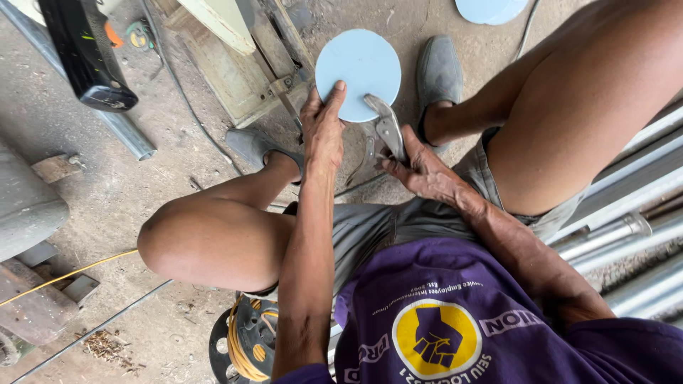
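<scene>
Single head view, steeply downward, close over lap.

Looked like a rough metalworking shop, floor-level work. The ground (142,192) was bare dirt and concrete, dusty, with metal shavings (105,346) scattered near the lower left. Galvanised steel pipes (626,235) lay stacked along the right edge, and another pipe (124,131) sat on the ground at upper left. A cable reel (245,341) wound with yellow cord stood behind the person. A worn metal machine base (242,71) occupied the top centre. Cut round blue discs (491,8) lay about, one (359,71) being trimmed with tin snips (388,128). Rusty scrap blocks (35,306) lay at left.
</scene>
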`<state>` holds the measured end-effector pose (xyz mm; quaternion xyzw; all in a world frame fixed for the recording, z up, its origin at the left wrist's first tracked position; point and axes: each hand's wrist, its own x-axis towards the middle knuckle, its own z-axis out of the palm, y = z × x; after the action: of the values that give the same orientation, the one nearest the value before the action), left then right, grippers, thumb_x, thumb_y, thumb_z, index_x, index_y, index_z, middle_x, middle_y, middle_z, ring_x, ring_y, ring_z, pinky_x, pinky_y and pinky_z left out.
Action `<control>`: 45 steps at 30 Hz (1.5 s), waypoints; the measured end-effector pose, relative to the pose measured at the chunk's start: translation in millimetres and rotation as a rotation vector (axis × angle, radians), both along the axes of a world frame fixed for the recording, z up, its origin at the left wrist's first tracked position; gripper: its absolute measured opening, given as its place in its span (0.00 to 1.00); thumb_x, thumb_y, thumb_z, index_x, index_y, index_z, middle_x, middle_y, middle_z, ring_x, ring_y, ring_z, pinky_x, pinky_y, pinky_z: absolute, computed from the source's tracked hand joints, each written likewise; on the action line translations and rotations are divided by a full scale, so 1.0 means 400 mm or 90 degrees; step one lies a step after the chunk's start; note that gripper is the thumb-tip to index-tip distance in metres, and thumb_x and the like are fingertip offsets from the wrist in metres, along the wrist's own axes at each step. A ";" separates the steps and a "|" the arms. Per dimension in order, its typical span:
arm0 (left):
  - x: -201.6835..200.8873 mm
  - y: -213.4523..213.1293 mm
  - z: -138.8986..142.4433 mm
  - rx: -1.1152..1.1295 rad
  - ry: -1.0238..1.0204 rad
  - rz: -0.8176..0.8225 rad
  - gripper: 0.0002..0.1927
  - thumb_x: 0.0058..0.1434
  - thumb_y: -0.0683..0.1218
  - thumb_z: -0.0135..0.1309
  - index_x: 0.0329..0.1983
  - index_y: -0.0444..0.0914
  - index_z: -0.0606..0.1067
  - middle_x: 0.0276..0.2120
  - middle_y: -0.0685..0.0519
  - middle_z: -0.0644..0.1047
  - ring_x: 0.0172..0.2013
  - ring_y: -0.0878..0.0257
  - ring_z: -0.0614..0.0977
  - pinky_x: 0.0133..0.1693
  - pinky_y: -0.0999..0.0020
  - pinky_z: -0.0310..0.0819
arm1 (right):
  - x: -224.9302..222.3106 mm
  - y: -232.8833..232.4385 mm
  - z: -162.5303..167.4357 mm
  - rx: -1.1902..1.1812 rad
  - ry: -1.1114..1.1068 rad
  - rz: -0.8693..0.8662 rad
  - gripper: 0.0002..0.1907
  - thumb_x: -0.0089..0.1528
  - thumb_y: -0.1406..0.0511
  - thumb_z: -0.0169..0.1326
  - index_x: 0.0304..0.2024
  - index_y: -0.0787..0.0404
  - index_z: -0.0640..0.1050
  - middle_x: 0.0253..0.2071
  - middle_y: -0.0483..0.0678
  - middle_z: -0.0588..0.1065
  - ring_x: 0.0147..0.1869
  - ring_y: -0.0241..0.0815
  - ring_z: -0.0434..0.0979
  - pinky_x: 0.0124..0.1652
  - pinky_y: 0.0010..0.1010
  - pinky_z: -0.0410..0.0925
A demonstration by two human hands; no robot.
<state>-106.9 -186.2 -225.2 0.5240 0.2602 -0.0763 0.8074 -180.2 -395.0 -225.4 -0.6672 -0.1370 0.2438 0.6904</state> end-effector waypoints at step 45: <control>-0.095 -0.086 -0.003 -0.289 0.004 0.194 0.22 0.53 0.45 0.69 0.49 0.39 0.76 0.46 0.53 0.79 0.49 0.62 0.79 0.52 0.66 0.78 | 0.042 0.015 0.120 -0.244 -0.052 0.003 0.37 0.68 0.64 0.55 0.76 0.53 0.55 0.49 0.51 0.73 0.51 0.42 0.75 0.48 0.34 0.72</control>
<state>-144.7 -220.6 -226.3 0.2838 0.3150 -0.0117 0.9056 -163.2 -388.8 -177.5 -0.7953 -0.1178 0.2398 0.5441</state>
